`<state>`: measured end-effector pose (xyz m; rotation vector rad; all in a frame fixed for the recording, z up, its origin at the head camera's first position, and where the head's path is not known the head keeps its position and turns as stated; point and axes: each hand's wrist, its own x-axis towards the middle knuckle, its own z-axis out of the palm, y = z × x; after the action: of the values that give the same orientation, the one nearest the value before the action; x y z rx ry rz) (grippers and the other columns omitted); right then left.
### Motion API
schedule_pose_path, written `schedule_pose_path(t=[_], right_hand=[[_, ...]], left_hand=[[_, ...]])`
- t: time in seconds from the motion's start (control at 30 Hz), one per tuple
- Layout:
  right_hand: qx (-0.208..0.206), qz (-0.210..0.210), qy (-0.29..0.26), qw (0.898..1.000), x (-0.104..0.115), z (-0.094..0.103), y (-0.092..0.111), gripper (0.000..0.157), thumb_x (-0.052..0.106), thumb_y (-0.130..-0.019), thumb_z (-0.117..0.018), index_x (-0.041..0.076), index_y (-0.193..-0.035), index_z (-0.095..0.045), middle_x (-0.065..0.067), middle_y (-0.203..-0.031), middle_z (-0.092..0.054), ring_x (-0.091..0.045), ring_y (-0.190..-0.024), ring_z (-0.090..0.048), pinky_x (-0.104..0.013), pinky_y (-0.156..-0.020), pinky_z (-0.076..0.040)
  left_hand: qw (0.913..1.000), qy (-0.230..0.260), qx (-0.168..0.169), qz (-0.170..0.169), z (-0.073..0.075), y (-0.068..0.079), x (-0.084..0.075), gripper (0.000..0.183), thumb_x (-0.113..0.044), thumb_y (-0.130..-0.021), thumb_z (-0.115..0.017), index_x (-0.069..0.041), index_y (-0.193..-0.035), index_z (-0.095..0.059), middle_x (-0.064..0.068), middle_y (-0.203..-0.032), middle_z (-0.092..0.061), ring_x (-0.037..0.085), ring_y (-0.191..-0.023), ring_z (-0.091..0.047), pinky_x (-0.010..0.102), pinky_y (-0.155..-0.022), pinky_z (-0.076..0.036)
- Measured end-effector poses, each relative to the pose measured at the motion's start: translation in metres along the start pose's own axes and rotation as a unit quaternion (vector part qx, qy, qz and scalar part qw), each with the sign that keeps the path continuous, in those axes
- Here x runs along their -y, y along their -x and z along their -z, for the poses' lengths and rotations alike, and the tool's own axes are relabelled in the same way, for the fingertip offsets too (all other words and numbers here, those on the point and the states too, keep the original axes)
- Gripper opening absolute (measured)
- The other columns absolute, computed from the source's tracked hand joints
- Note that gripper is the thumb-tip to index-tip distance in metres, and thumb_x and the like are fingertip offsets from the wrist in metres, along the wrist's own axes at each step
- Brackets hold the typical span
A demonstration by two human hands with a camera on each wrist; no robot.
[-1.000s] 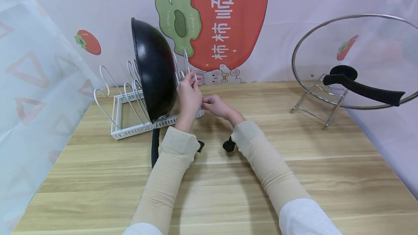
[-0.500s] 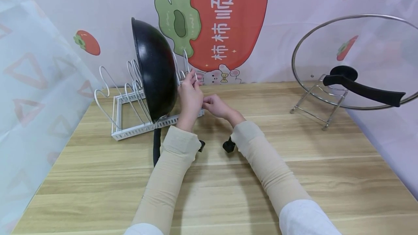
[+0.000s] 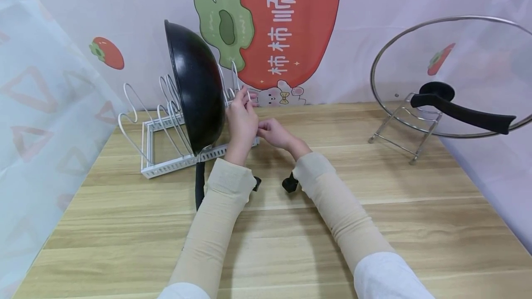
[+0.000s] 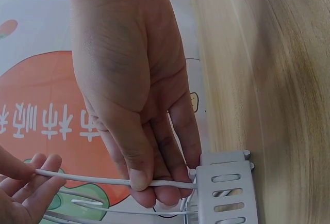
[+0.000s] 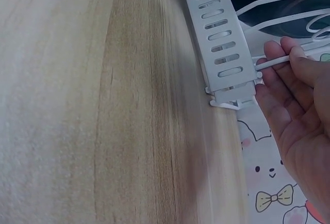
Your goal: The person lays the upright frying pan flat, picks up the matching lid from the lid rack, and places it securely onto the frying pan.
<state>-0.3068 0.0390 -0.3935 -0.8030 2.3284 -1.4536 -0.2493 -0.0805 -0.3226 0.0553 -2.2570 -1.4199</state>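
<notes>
A white slotted pan rack (image 3: 174, 166) with wire dividers stands at the back left of the table. A black wok (image 3: 195, 86) is set on edge in it, its handle (image 3: 200, 183) pointing toward me. The left hand (image 3: 243, 121) pinches the upper part of the rack's right-end wire divider (image 4: 98, 179). Lower on that same wire, near the slotted rail (image 5: 223, 48), the right hand (image 5: 304, 115) pinches with thumb and fingers. Both hands show in the left wrist view, the right hand (image 4: 134, 90) large and the left hand (image 4: 31, 193) at the lower left corner.
On the right, a large glass lid (image 3: 395, 59) with a black handle (image 3: 469, 113) leans on a small chrome stand (image 3: 403, 144). A printed cloth backdrop (image 3: 357, 68) rises behind the wooden table (image 3: 374, 188). Small black devices (image 3: 290, 183) sit under the wrists.
</notes>
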Motion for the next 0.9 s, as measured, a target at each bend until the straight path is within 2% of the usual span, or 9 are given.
schedule_pose_path(t=[0.1, 0.37, 0.77, 0.9], right_hand=[[-0.001, 0.003, 0.000, 1.000, 0.0008, 0.0003, 0.0003, 0.025, 0.007, -0.107, -0.053, -0.006, -0.108, -0.074, -0.015, -0.102, -0.073, -0.039, -0.102, -0.060, -0.039, -0.101, -0.049], [-0.001, 0.002, 0.006, 1.000, 0.0021, 0.0009, 0.0000, 0.025, 0.009, -0.107, -0.054, -0.005, -0.106, -0.074, -0.013, -0.097, -0.072, -0.039, -0.098, -0.059, -0.036, -0.095, -0.050], [0.002, 0.004, 0.019, 1.000, 0.0016, 0.0006, -0.0013, 0.026, 0.009, -0.108, -0.053, -0.005, -0.105, -0.074, -0.022, -0.097, -0.070, -0.036, -0.091, -0.056, -0.031, -0.084, -0.046], [0.002, 0.003, 0.019, 1.000, 0.0004, 0.0012, -0.0020, 0.025, 0.009, -0.108, -0.053, -0.004, -0.107, -0.074, -0.019, -0.099, -0.071, -0.036, -0.094, -0.058, -0.033, -0.089, -0.048]], left_hand=[[1.0000, -0.002, 0.001, 0.000, -0.0001, 0.0004, -0.0010, 0.044, -0.001, -0.105, -0.054, -0.003, -0.148, -0.051, 0.010, -0.124, -0.070, 0.021, -0.107, -0.070, 0.029, -0.089, -0.057], [0.9999, 0.004, 0.005, 0.012, 0.0004, -0.0003, -0.0029, 0.044, -0.001, -0.105, -0.054, -0.004, -0.148, -0.052, 0.009, -0.125, -0.070, 0.021, -0.107, -0.070, 0.029, -0.089, -0.057], [0.9997, 0.004, 0.007, 0.022, 0.0005, -0.0014, -0.0033, 0.044, -0.002, -0.105, -0.054, -0.004, -0.149, -0.051, 0.008, -0.125, -0.070, 0.023, -0.109, -0.069, 0.030, -0.089, -0.057], [0.9997, 0.006, 0.011, 0.022, 0.0006, -0.0018, -0.0035, 0.044, -0.002, -0.105, -0.054, -0.003, -0.149, -0.051, 0.009, -0.125, -0.070, 0.025, -0.110, -0.069, 0.031, -0.088, -0.057]])
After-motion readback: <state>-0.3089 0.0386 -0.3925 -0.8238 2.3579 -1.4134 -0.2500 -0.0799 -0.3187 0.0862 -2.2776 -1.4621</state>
